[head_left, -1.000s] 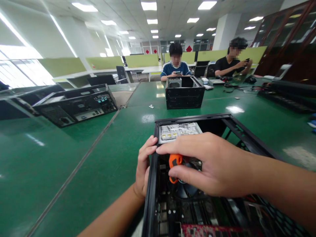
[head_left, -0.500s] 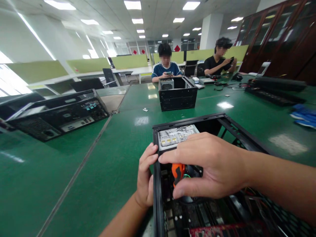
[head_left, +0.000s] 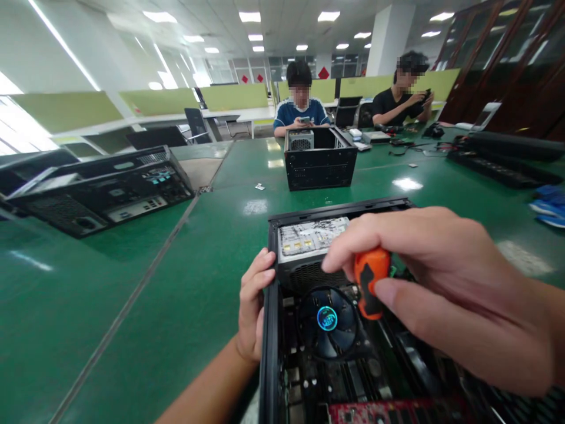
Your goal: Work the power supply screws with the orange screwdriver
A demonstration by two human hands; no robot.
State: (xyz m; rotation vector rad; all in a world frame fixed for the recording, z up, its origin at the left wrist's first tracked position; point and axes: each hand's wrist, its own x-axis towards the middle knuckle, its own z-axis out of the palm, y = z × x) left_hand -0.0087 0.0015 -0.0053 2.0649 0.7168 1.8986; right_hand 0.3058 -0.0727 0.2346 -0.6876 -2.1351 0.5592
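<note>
An orange-and-black tool handle (head_left: 373, 280) stands above the right half of an open black metal computer case (head_left: 266, 359), pinched between the thumb and bent forefinger of the right hand (head_left: 450, 288); its lower end and any shaft cannot be made out. The left hand (head_left: 252, 300) curves against the case's left side, at least two fingertips on the rim; whether it grips is unclear, its palm being hidden.

Inside the case are one round black fan (head_left: 338, 338) with a glowing blue hub, one silver metal box (head_left: 300, 240) with a scuffed white label in the far left corner, partly covered by the right hand, and one red circuit board (head_left: 388, 412) at the near end, cut off by the frame. Case and forearms also run out of view.

Two more black computer cases share the green tabletop (head_left: 176, 306): one (head_left: 320, 171) beyond the open case, one (head_left: 115, 194) tilted, well to its left. Two people sit beyond it, one in a blue shirt (head_left: 302, 115), one in a black shirt (head_left: 388, 106), each holding a small device.
</note>
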